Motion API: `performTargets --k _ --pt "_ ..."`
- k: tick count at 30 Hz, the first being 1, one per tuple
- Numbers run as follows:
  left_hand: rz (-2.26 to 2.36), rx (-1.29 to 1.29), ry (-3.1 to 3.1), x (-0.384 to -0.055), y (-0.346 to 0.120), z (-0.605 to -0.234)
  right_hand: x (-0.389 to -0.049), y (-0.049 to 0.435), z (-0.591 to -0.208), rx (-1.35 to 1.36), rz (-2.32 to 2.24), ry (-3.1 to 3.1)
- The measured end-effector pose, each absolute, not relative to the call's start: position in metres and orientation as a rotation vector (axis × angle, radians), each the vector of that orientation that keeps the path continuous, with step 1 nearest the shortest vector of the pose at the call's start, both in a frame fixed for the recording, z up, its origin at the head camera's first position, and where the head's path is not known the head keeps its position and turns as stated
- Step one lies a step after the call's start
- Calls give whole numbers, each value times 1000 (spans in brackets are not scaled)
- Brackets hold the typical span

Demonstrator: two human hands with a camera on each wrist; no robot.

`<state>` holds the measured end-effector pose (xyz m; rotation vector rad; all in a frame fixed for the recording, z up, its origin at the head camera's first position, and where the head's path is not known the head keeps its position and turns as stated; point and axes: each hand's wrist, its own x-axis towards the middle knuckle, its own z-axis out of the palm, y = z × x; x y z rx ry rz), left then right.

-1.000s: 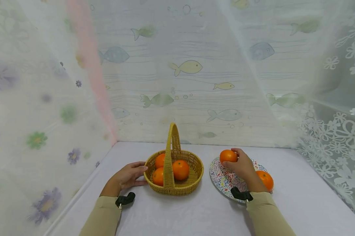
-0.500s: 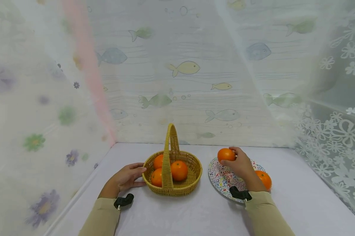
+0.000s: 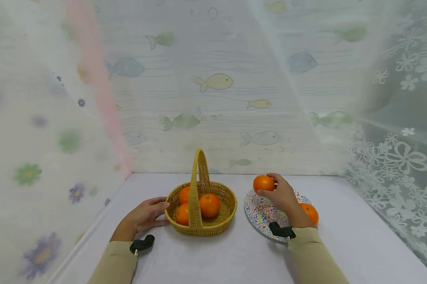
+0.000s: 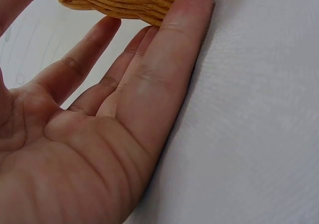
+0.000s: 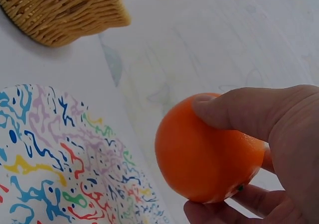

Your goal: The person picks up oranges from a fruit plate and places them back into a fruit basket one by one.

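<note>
My right hand (image 3: 281,196) holds an orange (image 3: 263,184) between thumb and fingers, above the far left part of a plate (image 3: 255,213) with a colourful squiggle pattern. In the right wrist view the thumb lies over the top of that orange (image 5: 202,152), with fingers beneath. A second orange (image 3: 310,213) sits on the plate's right side, partly hidden by the forearm. A yellow wicker basket (image 3: 213,230) with a tall handle contains three oranges. My left hand (image 3: 147,215) touches the basket's left side, its fingers (image 4: 164,74) fairly straight against the weave.
A white cloth covers the table (image 3: 217,264). Behind it hangs a pale curtain (image 3: 213,118) printed with fish, and flowered sheer fabric (image 3: 394,189) closes the right side. The plate stands a short way right of the basket.
The orange in my right hand has risen from the plate and shifted slightly left. The whole head view has slid a little. My left hand stays at the basket.
</note>
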<state>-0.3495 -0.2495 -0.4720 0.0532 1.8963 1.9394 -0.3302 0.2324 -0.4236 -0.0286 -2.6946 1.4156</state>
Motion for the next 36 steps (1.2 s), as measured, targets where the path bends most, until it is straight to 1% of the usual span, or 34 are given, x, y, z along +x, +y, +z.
performTargets --k 24,31,36 --pt "1945 72 1887 -348 -249 -471 -322 220 -408 103 1408 -2680" --pt "1938 116 1876 -348 -250 -471 -319 212 -403 155 1382 -2691" --pt "1944 83 1879 -348 -251 -471 -317 204 -400 199 1385 -2698"
